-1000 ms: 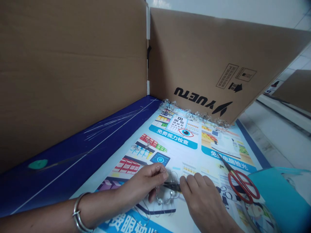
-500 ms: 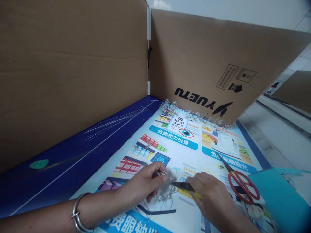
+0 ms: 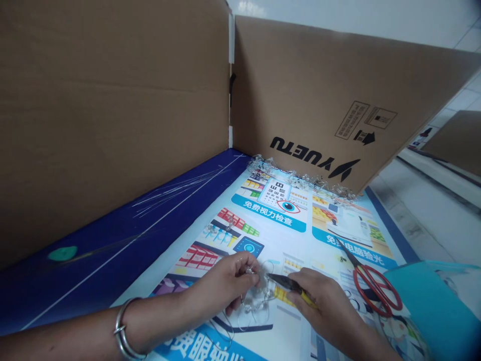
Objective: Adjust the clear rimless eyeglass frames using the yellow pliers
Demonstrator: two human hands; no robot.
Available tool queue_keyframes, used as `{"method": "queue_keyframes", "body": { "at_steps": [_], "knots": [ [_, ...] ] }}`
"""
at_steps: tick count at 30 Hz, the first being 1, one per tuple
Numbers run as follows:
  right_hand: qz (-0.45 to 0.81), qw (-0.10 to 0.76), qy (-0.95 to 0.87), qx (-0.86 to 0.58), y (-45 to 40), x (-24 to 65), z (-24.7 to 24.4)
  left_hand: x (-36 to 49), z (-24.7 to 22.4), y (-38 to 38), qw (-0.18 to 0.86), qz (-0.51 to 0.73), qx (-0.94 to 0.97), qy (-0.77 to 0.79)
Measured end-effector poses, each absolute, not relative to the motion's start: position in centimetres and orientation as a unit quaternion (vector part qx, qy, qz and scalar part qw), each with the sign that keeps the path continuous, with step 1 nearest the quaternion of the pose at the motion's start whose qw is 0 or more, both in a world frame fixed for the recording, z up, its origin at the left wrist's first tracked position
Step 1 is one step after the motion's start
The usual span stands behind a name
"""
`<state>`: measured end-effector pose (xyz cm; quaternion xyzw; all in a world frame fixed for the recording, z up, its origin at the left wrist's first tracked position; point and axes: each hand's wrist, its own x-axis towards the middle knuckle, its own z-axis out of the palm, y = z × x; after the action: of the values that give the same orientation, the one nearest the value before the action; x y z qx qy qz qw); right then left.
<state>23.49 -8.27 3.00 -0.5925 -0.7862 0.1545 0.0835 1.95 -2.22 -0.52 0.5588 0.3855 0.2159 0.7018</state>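
Note:
My left hand [image 3: 240, 281], with a silver bangle [image 3: 122, 328] at the wrist, is closed in a pinch on a strand of thin wire with clear beads [image 3: 259, 301]. Loops of the strand hang below the fingers over the printed sheet. My right hand [image 3: 319, 296] is wrapped around dark-jawed pliers [image 3: 287, 284] with yellow handles. The pliers' tips point left, close to the wire loops; whether they touch is too fine to tell. Red-handled scissors [image 3: 376, 288] lie to the right of my right hand.
Cardboard panels stand at the left [image 3: 112, 100] and the back [image 3: 319, 100]. Along the back panel's foot lies a row of wire and bead pieces [image 3: 308, 178]. Loose straight wires [image 3: 176, 188] and a green patch [image 3: 63, 253] are on the blue surface. A turquoise item [image 3: 432, 296] sits at right.
My right hand has drawn the pliers slightly right and up, away from the left fingers, with the tips angled more downward to the right. My left hand stays in nearly the same place.

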Motion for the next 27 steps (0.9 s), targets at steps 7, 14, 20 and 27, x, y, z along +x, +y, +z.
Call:
{"method": "queue_keyframes", "body": {
  "at_steps": [7,14,20,27],
  "knots": [
    [0.195,0.105,-0.775,-0.592,-8.3,23.0,2.7,2.0,-0.6,-2.1,0.710,0.215,0.554,0.376],
    [0.144,0.086,-0.780,-0.602,-8.8,22.3,2.0,1.9,-0.1,-2.1,0.733,0.206,0.539,0.361],
    [0.114,0.056,-0.784,-0.607,-9.0,22.4,2.0,1.9,0.2,-2.0,0.729,0.193,0.546,0.364],
    [0.028,0.013,-0.797,-0.603,-9.0,23.5,2.1,1.6,-0.4,-2.1,0.707,0.173,0.585,0.359]
  ]
}}
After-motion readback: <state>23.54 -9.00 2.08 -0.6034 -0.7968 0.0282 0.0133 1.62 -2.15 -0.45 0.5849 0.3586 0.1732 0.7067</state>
